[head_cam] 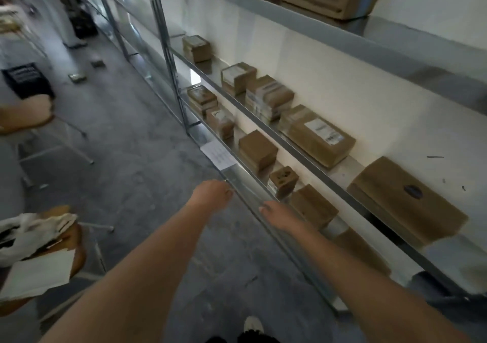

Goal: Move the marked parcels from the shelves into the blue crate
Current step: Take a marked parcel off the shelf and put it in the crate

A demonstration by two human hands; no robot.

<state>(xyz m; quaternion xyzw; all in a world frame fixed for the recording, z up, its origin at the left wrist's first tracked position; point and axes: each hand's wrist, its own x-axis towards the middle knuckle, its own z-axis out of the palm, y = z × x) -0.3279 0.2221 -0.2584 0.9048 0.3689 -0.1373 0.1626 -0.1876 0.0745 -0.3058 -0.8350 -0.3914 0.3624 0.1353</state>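
- Neither hand grips anything: left hand (212, 193) hangs loosely curled at the lower shelf's metal front rail (247, 184); right hand (278, 214), fingers relaxed, reaches over it at lower centre.
- Brown cardboard parcels (258, 148) sit along the grey metal shelves (329, 176), centre to right; stiff, probably light, best taken by opposite sides.
- White labels (322, 131) are blurred and unreadable; no blue crate shows.
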